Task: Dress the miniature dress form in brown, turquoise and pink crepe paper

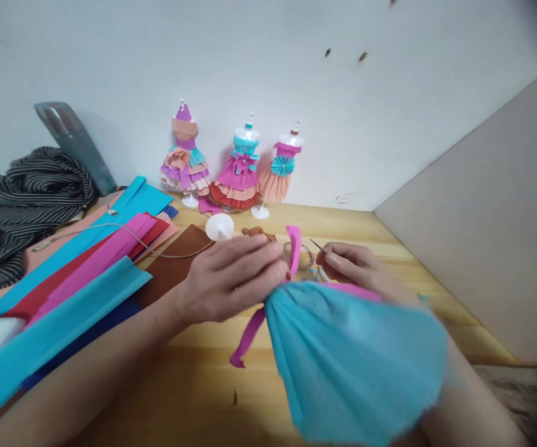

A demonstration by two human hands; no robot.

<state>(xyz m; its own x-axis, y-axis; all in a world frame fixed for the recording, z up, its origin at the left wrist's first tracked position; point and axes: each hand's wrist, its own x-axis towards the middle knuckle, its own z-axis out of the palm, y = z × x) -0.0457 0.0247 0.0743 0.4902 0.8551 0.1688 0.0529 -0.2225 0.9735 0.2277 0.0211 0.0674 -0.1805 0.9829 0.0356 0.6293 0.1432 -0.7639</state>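
My left hand (238,276) is wrapped round the bodice of a small paper doll dress, its fingers hiding the upper part. From under the hand spreads the dress's blue crepe-paper skirt (356,354), slightly blurred, reaching over my right forearm. A pink paper strip (248,338) hangs below my fingers, and another pink strip (294,248) sticks up beyond them. Brown ruffled paper (259,233) shows above my knuckles. My right hand (349,264), to the right of the dress, pinches a thin, dark, pointed tool (318,246) whose kind I cannot make out.
Three dressed mini mannequins (244,167) stand against the wall. Coloured crepe-paper sheets (86,267) and a cord (133,233) lie at left, near a striped cloth (40,198) and a leaning grey box-like object (77,146). A white round base (219,227) is behind my left hand.
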